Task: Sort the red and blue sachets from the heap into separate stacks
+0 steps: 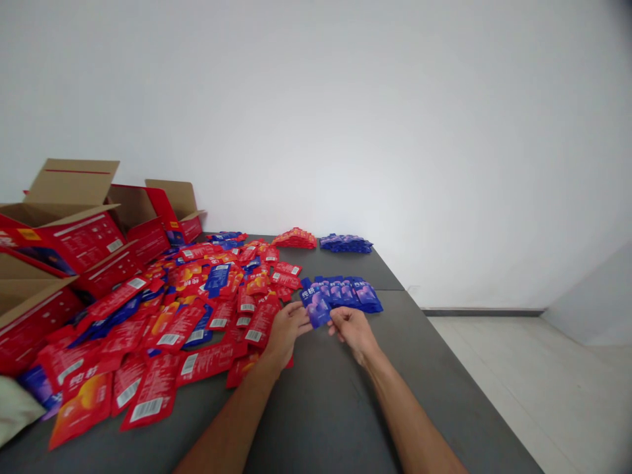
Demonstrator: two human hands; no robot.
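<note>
Right hand (354, 330) with grip closed, thumb against fingers, on the lower right corner of a blue packet (316, 308) at the row's near left end; left hand (287, 329) at its left edge, fingers extended, whether pinching cannot tell. Ordered so far: red stack (295, 238), blue stack (346, 243) and nearer blue row (363, 296), but the loose mixed heap (190, 289) suggests much is left. Dark grey surface (326, 401), open red cartons (83, 240) at left, plain white wall (345, 118) behind, pale floor (484, 355) to the right.

Pkts (217, 280) glossy plastic; boxes (81, 240) cardbd, matt inside; tbl (320, 401) smooth, matt.
</note>
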